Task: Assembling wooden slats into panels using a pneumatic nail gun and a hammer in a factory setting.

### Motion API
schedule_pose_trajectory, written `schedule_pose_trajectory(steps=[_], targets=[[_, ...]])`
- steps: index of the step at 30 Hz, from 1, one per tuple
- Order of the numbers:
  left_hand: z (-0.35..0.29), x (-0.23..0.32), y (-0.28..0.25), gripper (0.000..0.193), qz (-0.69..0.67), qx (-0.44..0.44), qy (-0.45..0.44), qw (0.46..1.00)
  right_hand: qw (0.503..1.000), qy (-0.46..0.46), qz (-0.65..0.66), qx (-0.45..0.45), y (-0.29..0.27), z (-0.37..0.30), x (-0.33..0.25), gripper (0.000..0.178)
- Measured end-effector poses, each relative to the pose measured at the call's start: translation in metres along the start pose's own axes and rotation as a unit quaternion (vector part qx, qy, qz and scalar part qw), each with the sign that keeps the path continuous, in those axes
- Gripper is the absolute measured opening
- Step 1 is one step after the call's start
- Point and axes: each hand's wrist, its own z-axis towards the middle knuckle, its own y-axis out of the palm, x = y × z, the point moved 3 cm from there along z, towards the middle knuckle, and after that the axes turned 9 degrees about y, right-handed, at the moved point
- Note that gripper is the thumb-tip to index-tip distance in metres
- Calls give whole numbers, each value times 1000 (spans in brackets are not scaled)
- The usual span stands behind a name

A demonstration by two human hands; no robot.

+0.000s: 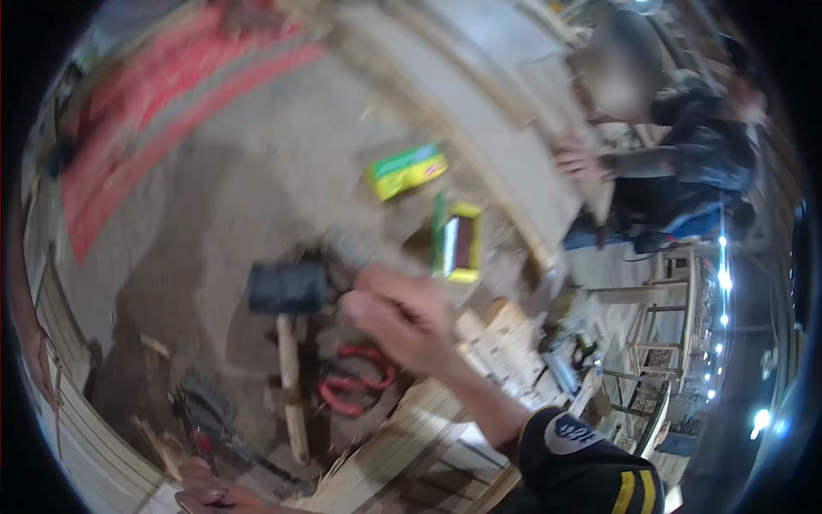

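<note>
Mallet [288, 347] with a black head and a wood handle lies near the middle, just left of the right hand, with its handle toward the near side. Under it is a big, flat brown surface [334, 141]. On the far left is a wide red sheet [141, 111] with a grey stripe. On the far right a person [698, 163] in dark clothes has a hand by a long pale board [497, 141]. Pale wood pieces [402, 433] sit near, under the right arm. At the near left lies a dark tool [214, 415], too blurry to name. The right hand [402, 317] has its fingers curled in; I cannot tell if they pinch anything. The left hand [210, 490] is low at the near left, close to the dark tool; its fingers look bent, but I cannot tell what they hold. Past the right hand is a green and yellow box [407, 173]. Nearer and to its right is an open yellow box [463, 276] with something dark inside. Two red loops [338, 401] lie right of the mallet's handle.
</note>
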Motion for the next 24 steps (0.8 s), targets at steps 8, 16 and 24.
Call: schedule_pose_trajectory(steps=[8, 16, 24], targets=[[-58, -35, -28, 30, -185, 81, -92, 975, 976, -176, 128, 4, -10, -22, 52, 19], [-59, 93, -162, 21, 71, -143, -180, 971, 937, 116, -219, 246, -221, -145, 35, 39], [-197, 64, -329, 39, 295, -445, -364, 763, 836, 248, -480, 90, -370, -249, 164, 53]])
